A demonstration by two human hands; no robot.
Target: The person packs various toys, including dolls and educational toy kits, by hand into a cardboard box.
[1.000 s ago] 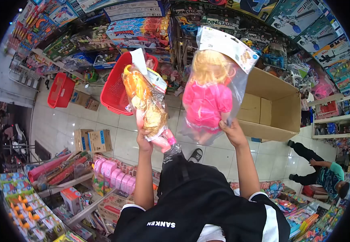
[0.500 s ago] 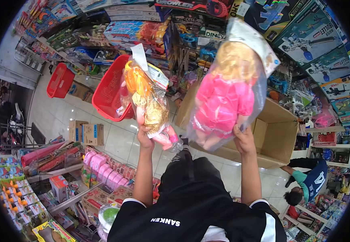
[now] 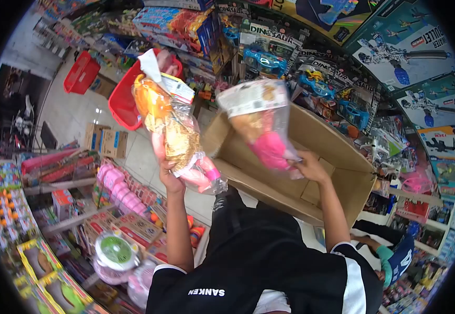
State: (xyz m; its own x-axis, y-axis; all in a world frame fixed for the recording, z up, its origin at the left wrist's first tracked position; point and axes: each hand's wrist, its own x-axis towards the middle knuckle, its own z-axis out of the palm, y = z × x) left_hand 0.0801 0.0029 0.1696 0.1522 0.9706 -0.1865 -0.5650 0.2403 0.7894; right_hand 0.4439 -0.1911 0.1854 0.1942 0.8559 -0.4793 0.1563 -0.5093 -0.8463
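Note:
A bagged doll (image 3: pixel 178 133) with orange hair and a gold dress is gripped near its legs by my left hand (image 3: pixel 172 177). White and yellow card labels stick up from the top of its bag. My right hand (image 3: pixel 311 167) is closed on the lower end of a second bagged doll (image 3: pixel 270 145), blond and dressed in pink, with a white printed header card. This doll is tilted over a large open cardboard box (image 3: pixel 337 201), and motion blurs it a little.
Behind the left doll stands a red plastic basket (image 3: pixel 120 107); another red basket (image 3: pixel 82 73) is farther left. Boxed toys (image 3: pixel 277 57) line the shelves ahead. At lower left are small cartons (image 3: pixel 113 142) and pink toys (image 3: pixel 117 186). A person (image 3: pixel 395 256) crouches at the right.
The pink-dressed doll has swung down and left, from upright to tilted over the box. My left hand has shifted slightly left with its doll. The view has turned a little.

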